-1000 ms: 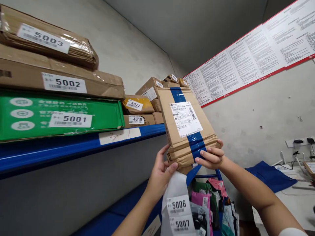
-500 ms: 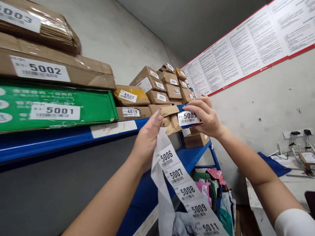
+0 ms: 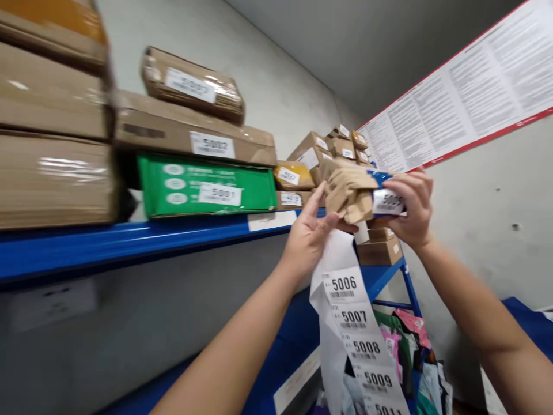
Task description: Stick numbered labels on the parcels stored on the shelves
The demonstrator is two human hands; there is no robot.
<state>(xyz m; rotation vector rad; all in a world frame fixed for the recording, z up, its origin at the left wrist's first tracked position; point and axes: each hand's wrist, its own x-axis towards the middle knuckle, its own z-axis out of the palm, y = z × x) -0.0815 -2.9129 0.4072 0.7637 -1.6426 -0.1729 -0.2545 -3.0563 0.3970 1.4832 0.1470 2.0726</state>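
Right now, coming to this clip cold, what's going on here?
A person is holding up a brown cardboard parcel in both hands beside a blue shelf. The left hand grips one end, while the right hand's fingers rest at a white 5005 label on the parcel. A label strip, with 5006 to 5009 readable, hangs below the left hand. On the shelf, the brown box labelled 5002 sits atop the green box labelled 5001.
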